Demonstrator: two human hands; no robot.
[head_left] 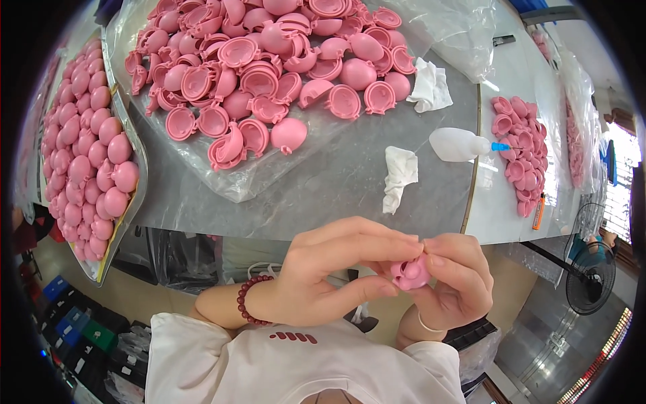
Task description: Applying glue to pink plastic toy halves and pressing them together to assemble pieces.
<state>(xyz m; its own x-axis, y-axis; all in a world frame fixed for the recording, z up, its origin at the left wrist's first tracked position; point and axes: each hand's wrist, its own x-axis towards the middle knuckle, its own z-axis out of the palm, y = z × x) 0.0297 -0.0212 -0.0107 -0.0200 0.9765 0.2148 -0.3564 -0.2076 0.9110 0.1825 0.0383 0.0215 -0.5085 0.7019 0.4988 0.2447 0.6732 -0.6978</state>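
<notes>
A small pink rounded plastic part (411, 274) with an opening on one side is held between both hands, just off the table's near edge. My left hand (336, 266) reaches in from the left, its fingertips and thumb closed on the part. From the right, my right hand (460, 275) pinches its other side with thumb and fingers. The fingertips cover some of the part. Beyond them, a heap of pink plastic half-shells (259, 77) lies on a clear plastic sheet (235, 182).
Assembled pink balls fill a metal-edged tray (138, 195) at left. Two crumpled white cloths (400, 178) and a white squeeze bottle (457, 145) with a blue needle tip lie on the grey table (316, 195). Rightward are more pink parts (521, 151), an orange pen (539, 212) and a fan (591, 286).
</notes>
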